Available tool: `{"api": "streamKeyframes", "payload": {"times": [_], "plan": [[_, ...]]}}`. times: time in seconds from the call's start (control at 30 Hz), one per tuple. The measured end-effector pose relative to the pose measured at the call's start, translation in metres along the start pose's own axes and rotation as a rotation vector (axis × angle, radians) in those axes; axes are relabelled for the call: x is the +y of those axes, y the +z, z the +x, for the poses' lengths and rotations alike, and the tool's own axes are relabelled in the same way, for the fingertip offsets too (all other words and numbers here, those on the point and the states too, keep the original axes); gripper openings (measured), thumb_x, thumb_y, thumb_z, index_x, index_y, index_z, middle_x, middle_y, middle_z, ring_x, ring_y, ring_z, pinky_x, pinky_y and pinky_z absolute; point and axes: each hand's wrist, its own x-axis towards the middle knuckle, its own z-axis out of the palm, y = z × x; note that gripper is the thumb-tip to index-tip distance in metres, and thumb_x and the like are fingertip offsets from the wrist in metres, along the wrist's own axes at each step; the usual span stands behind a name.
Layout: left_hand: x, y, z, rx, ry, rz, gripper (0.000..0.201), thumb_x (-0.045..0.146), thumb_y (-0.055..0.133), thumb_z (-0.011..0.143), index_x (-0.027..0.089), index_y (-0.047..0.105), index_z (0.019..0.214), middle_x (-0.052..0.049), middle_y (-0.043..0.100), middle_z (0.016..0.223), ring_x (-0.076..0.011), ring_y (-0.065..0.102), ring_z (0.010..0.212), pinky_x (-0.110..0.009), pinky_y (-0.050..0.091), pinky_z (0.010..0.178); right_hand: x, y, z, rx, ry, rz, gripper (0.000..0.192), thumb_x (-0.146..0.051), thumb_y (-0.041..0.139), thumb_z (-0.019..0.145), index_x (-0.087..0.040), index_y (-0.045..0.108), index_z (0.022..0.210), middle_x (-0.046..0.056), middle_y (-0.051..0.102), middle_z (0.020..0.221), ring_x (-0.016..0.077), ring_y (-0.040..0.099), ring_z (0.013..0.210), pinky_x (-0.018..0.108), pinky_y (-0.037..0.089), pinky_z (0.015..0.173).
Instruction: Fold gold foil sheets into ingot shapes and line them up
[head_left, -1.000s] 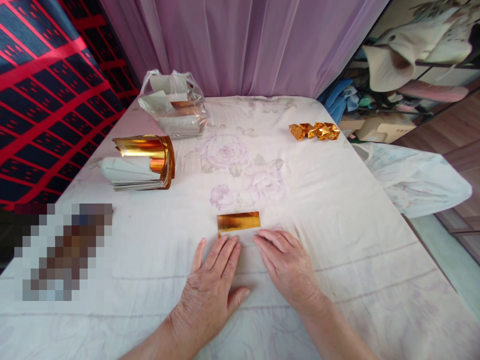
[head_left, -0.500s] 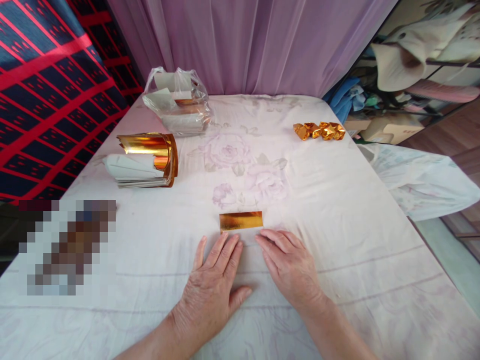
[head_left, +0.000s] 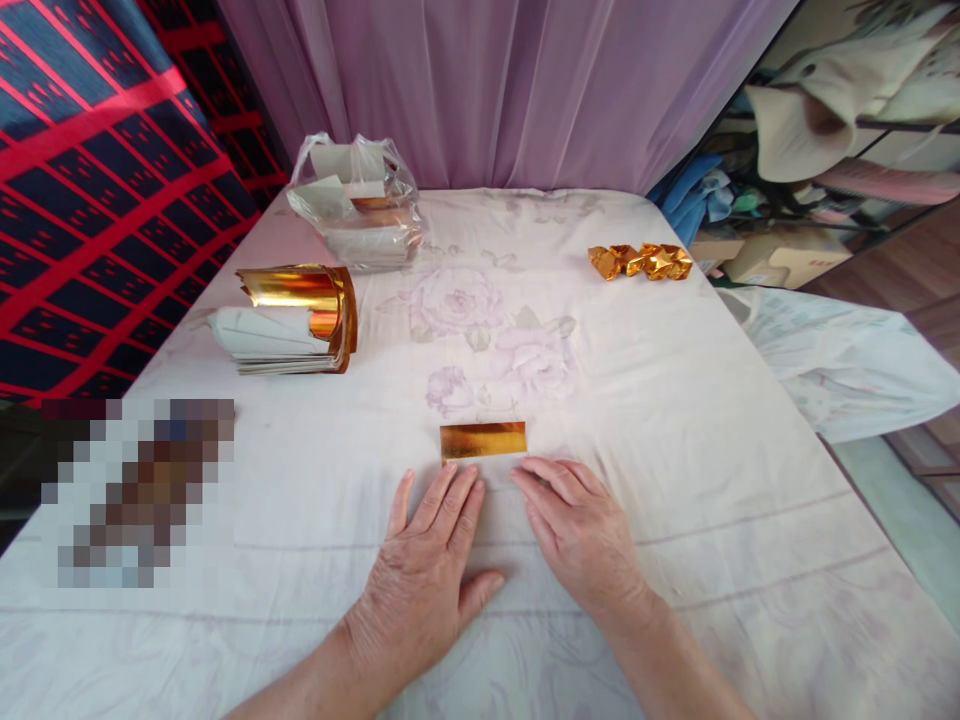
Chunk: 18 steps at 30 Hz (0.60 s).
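A folded strip of gold foil paper (head_left: 483, 440) lies flat on the white flowered cloth (head_left: 675, 420), just beyond my fingertips. My left hand (head_left: 427, 570) rests palm down on the cloth, fingers apart, with the fingertips at the strip's near edge. Beside it my right hand (head_left: 577, 535) also lies flat, its fingers pointing at the strip's right end. Neither hand holds anything.
A stack of gold and white sheets (head_left: 292, 320) with curled tops sits at the left. Behind it stands a clear plastic bag of sheets (head_left: 356, 205). Several folded gold pieces (head_left: 641, 261) lie in a row at the far right. A pixelated patch covers the near left.
The white band along the strip's near edge has gone, leaving a narrower all-gold strip. Both hands stay almost where they were.
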Motion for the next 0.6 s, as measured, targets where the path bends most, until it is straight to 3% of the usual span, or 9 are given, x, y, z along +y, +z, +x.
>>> {"api": "streamKeyframes", "payload": {"times": [0.13,0.3,0.6], "plan": [[-0.0009,0.0006,-0.0012,-0.028,-0.003,-0.011,0.070,0.057,0.042,0.095,0.011,0.043,0.147,-0.013,0.044,0.154,-0.0315,0.031,0.145,-0.056,0.011,0.122,0.0001,-0.0003,-0.0002,-0.006,-0.003,0.001,0.030,-0.014,0.050,0.094,-0.018,0.072,0.115,0.009,0.070,0.112,0.0210,0.061,0.098,0.035,0.051,0.090],[-0.0013,0.0000,-0.0012,-0.049,0.014,-0.001,0.069,0.054,0.044,0.095,0.009,0.042,0.147,-0.014,0.041,0.156,-0.0321,0.031,0.145,-0.057,0.007,0.122,-0.0005,-0.0005,-0.0003,-0.027,0.015,0.003,0.032,-0.015,0.048,0.095,-0.020,0.072,0.116,0.008,0.070,0.112,0.0212,0.061,0.099,0.036,0.052,0.090],[-0.0007,-0.0007,0.0016,0.000,-0.014,-0.040,0.068,0.058,0.042,0.095,0.010,0.049,0.143,-0.013,0.048,0.151,-0.0307,0.037,0.141,-0.053,0.002,0.122,-0.0020,-0.0006,0.0003,-0.026,0.021,0.004,0.032,-0.013,0.049,0.094,-0.018,0.071,0.117,0.009,0.070,0.112,0.0214,0.059,0.100,0.036,0.050,0.091]]}}
